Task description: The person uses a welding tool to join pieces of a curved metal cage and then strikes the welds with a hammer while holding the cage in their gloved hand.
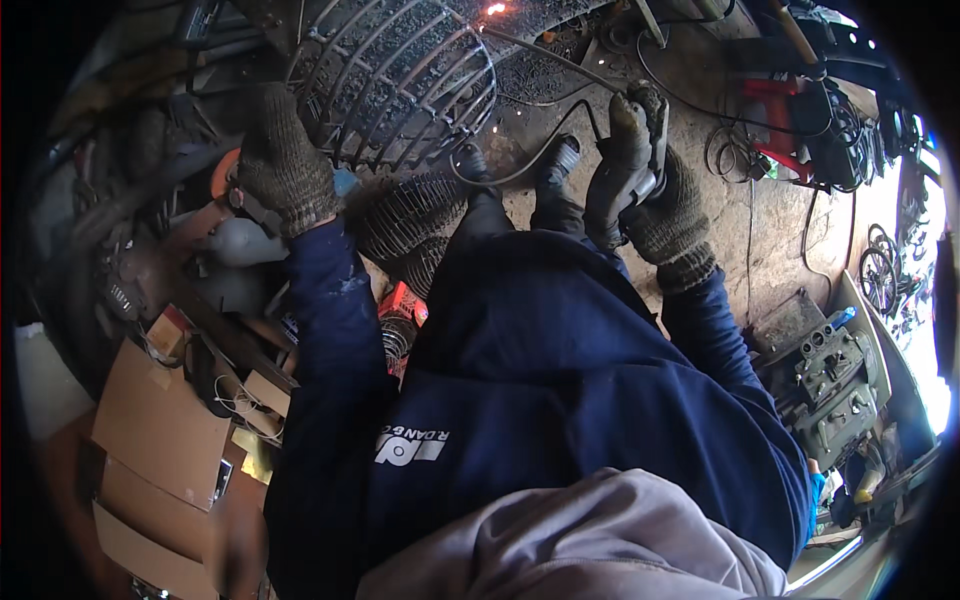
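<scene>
Dim, shadowy scene with daylight glaring from the right edge, heavy fisheye bending, dark vignetted corners

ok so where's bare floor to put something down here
Bare concrete floor lies right of the right hand, between the coiled cables and the grey machine. Left of the left hand, cardboard boxes and clutter crowd everything.

Both hands wear knitted grey gloves. The left hand rests on the lower edge of a round wire-frame basket. The right hand grips a welding electrode holder, its black cable looping across the concrete floor. A spark glows at the frame's top.
</scene>
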A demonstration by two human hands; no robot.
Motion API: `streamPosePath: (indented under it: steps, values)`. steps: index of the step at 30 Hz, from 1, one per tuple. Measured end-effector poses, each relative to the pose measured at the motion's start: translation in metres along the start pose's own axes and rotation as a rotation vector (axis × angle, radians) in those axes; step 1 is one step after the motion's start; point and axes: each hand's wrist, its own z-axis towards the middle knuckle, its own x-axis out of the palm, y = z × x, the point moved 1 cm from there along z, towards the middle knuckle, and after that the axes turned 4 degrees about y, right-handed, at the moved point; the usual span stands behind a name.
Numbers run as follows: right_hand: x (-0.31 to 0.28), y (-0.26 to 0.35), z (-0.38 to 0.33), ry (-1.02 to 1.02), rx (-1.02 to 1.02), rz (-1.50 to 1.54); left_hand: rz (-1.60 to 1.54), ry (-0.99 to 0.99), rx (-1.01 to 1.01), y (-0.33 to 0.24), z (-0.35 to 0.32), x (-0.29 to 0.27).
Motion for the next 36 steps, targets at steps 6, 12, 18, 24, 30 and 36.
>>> streamPosePath:
  steps: [6, 12, 18, 24, 30, 36]
  values:
    - [-0.001, -0.006, 0.01, 0.018, -0.037, -0.12, 0.132, -0.055, 0.249, 0.011, -0.008, 0.003]
    - [0.0, 0.001, 0.013, 0.046, -0.004, -0.121, 0.026, -0.076, 0.131, 0.006, -0.005, 0.001]
    - [-0.001, -0.007, 0.009, 0.027, -0.002, -0.098, 0.219, -0.091, 0.311, 0.006, -0.006, 0.004]
    - [-0.001, -0.003, 0.005, 0.048, -0.007, -0.137, 0.11, -0.039, 0.155, 0.022, -0.012, 0.009]
    - [-0.002, 0.001, 0.002, 0.14, 0.071, -0.107, 0.323, -0.095, 0.319, 0.008, -0.009, 0.003]
    - [0.0, -0.005, 0.004, 0.137, 0.079, -0.119, 0.258, -0.094, 0.27, 0.016, -0.009, 0.005]
